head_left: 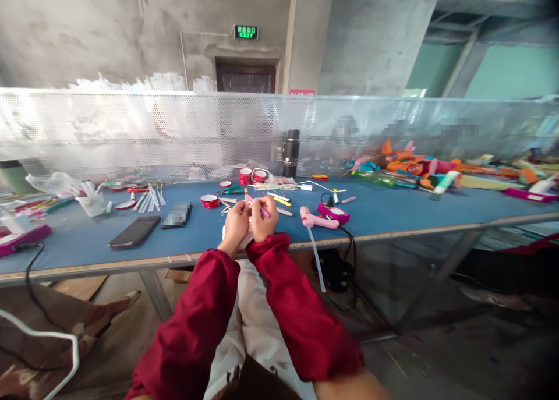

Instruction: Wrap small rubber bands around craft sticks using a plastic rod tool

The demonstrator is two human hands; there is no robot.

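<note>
My left hand (236, 224) and my right hand (264, 220) are close together above the table's front edge, both with fingers closed. A purple marker-like stick (265, 212) shows between the fingers of my right hand. From the fingertips of my left hand rises a small thin piece with a yellow-orange tip (246, 191); its lower part is hidden. Behind my hands lie white and yellow pens (282, 200). To the right rests a pink hot glue gun (321, 219), a long clear glue stick (317, 260) hanging over the edge.
A phone (134, 232) lies at the left, near a white cup (91, 203) of sticks. Red tape rolls (210, 201) and a black bottle (291, 154) stand farther back. Orange craft pieces (404, 161) pile up at the right. A perforated metal screen (131, 135) runs behind the blue table (201, 237).
</note>
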